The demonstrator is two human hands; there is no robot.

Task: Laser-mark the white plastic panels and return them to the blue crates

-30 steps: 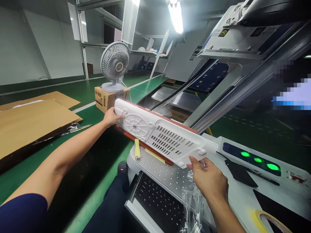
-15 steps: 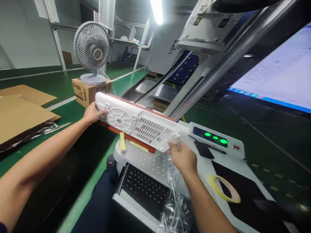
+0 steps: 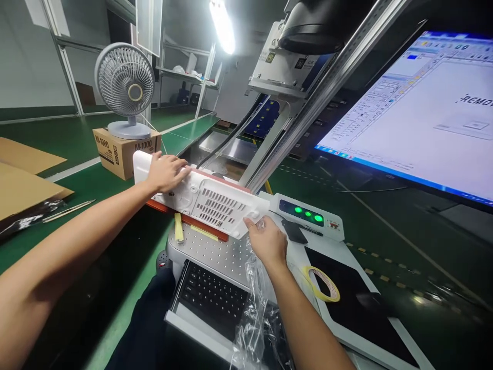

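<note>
A long white plastic panel (image 3: pixel 234 208) with a slotted vent and moulded rings stands on edge above a perforated metal plate (image 3: pixel 215 252). My left hand (image 3: pixel 165 172) grips its upper left part, fingers over the top edge, covering the round grille. At the lower right corner, my right hand (image 3: pixel 265 239) pinches the panel between thumb and fingers. An orange-red strip (image 3: pixel 200 226) runs along the panel's bottom edge, beside a small yellow piece (image 3: pixel 178 228). Clear plastic wrap (image 3: pixel 254 303) hangs below my right hand.
A keyboard (image 3: pixel 211 293) sits in a drawer below the plate. Right of it lie a yellow tape roll (image 3: pixel 331 285) and a control box with green lights (image 3: pixel 308 213). A monitor (image 3: pixel 416 118), a metal column (image 3: pixel 308 118) and a fan (image 3: pixel 125 82) on a carton (image 3: pixel 127 151) stand beyond.
My left hand has moved from the panel's left end to the right, over its top edge and round grille. My right hand keeps its corner. The camera view has shifted right.
</note>
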